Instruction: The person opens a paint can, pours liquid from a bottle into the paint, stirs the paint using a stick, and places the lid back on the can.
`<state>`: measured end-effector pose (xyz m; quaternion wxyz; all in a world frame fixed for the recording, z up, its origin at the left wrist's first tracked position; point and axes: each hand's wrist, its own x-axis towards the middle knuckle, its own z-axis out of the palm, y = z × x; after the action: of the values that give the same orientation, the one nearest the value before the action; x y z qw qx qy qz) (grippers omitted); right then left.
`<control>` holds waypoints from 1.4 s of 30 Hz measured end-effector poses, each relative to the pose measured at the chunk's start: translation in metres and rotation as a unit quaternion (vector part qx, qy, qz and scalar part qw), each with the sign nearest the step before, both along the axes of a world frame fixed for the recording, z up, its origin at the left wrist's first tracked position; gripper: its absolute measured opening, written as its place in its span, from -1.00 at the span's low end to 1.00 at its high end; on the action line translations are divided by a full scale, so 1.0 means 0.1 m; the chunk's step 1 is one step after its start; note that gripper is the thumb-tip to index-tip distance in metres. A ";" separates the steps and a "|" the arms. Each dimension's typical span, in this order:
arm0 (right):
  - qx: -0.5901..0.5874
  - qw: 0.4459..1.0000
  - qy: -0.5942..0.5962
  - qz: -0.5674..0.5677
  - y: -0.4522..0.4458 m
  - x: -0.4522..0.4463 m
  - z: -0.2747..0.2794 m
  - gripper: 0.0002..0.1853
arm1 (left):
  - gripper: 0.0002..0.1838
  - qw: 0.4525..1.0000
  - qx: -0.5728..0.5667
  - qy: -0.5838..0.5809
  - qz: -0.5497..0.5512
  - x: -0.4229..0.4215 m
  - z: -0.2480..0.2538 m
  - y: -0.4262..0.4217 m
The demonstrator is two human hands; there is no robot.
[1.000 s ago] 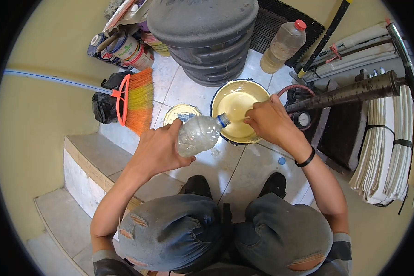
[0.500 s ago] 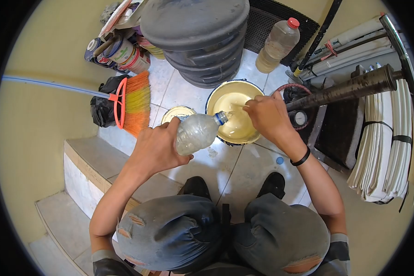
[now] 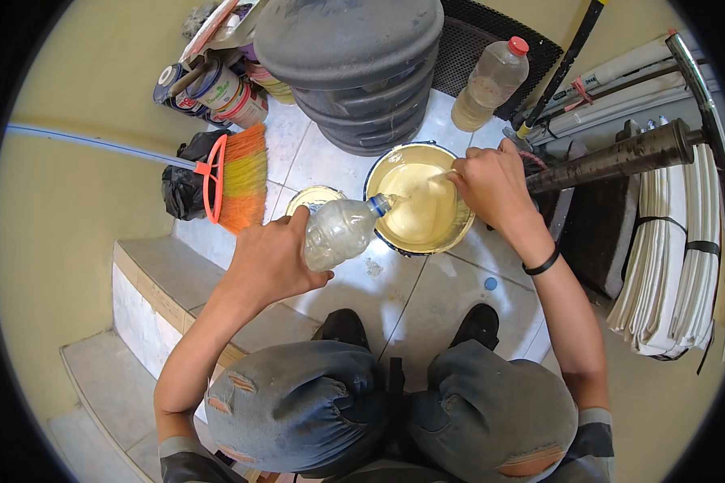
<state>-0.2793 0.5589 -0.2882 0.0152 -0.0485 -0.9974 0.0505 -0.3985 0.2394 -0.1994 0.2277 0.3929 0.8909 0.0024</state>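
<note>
Standing just beyond the bucket (image 3: 464,219), in the head view, a dark ribbed bin (image 3: 350,84) closes off the far side of the work. A red-capped bottle (image 3: 489,88) stands to the bin's right, and paint cans (image 3: 224,90) crowd together to its left. A broom (image 3: 243,179) lies with its orange and yellow bristles toward the middle of the floor, beside a black bag (image 3: 182,183). On the right, a rusty pump (image 3: 616,163) slants in close behind the right hand, near a bundle of folded white material (image 3: 670,258). A paint-smeared lid (image 3: 314,196) sits left of the bucket; a small blue cap (image 3: 490,283) lies near a shoe (image 3: 477,325).

Between the knees and the bin, the bucket holds cream paint (image 3: 417,211). The left hand (image 3: 267,256) wraps firmly around the lower end of a clear bottle (image 3: 340,232), thumb on the near side, tipping its mouth over the bucket's left rim. The right hand (image 3: 495,189), back upward and wrist bent, pinches a pale stick (image 3: 441,175) between closed fingers above the paint; the grip's underside is hidden. Both forearms reach forward, well apart.
</note>
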 end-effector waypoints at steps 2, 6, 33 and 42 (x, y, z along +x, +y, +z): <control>-0.037 0.994 0.099 -0.005 -0.05 -0.05 -0.15 -0.71 | -0.20 1.000 -0.008 -0.001 0.000 0.00 0.00 0.00; -0.111 0.993 0.049 -0.011 -0.32 -0.04 -0.31 -0.72 | -0.18 1.000 0.011 0.014 -0.011 -0.01 -0.03 -0.03; -0.194 0.977 -0.066 0.064 -0.40 0.08 -0.09 -0.78 | -0.11 0.937 0.301 -0.088 0.152 0.26 -0.19 -0.45; 0.023 0.999 -0.034 0.035 0.03 0.03 0.02 -0.84 | -0.08 0.919 0.319 -0.138 0.185 0.32 -0.47 -0.69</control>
<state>-0.2764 0.5623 -0.2866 -0.0190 -0.0145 -0.9994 0.0264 -0.3663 0.1705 -0.2469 0.2063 0.2686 0.8597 0.3824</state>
